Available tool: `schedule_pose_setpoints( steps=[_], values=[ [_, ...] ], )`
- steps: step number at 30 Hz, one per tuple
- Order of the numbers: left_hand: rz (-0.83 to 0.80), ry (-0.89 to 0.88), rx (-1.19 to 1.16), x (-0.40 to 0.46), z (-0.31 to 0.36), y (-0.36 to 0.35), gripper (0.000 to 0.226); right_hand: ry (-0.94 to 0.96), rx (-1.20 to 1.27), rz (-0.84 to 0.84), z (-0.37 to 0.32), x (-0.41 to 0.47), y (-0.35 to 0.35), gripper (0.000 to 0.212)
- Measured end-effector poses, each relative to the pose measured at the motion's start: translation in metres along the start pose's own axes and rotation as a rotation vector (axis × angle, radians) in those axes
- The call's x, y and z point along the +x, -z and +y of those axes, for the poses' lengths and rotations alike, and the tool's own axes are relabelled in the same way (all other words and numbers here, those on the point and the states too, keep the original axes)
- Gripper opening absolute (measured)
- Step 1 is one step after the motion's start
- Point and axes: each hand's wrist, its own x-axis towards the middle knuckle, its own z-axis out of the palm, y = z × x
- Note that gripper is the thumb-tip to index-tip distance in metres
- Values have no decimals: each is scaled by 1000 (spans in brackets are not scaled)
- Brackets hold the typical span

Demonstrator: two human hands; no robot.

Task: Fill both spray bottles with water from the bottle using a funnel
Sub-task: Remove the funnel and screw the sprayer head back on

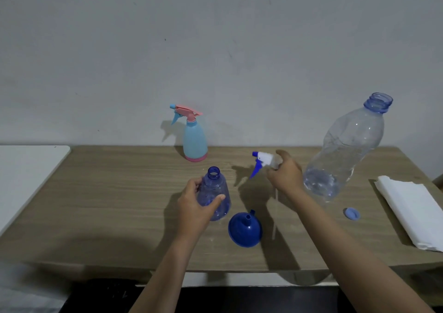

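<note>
Nearest the person, just right of the left grip, a blue funnel [245, 229] lay mouth-down on the wooden surface [115, 207], spout up, untouched. That left hand [195, 207] was wrapped around a clear blue spray bottle [214, 194], thumb across its front; the bottle stood upright with its neck open and its head off.

Right of it and a little farther, the right hand [285, 174] pinched a white and blue spray head [262, 162] above the surface, with the dip tube [275, 214] hanging down below the grip. Beyond that hand's right side stood a large clear water bottle [345, 149], uncapped, with only a low pool of water showing at its base. Its blue cap [352, 214] lay on the surface nearer the person, and folded white paper towels [412, 212] sat well out to the right.

Farthest back, beyond both grips and near the wall, a light blue spray bottle [194, 142] with a pink trigger stood closed.

Judging from this, the risks were these: the dangling tube could drip or catch the funnel as the head was set down; the open water bottle, so close to the right forearm, could be knocked over; and the little water visible may not have sufficed for both bottles.
</note>
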Motion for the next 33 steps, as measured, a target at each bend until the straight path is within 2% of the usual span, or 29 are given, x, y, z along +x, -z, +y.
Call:
schedule_pose_setpoints(
  steps=[5, 9, 14, 23, 27, 33],
  values=[
    [19, -10, -13, 0, 1, 0, 47, 134, 365, 175, -69, -4, 57, 37],
    [46, -9, 22, 1, 3, -1, 43, 276, 653, 198, -122, -22, 90, 40],
    [48, -26, 63, -1, 8, 3, 41, 369, 785, 201, -154, -43, 86, 43],
    [31, -9, 39, 1, 3, 2, 44, 462, 743, 133, -143, -59, 32, 41],
    [19, -15, 7, 1, 2, 0, 44, 508, 682, 14, -119, -70, 1, 43],
    [28, -2, -51, 4, -7, -3, 49, 477, 589, -151, -85, -82, -27, 42]
  ],
)
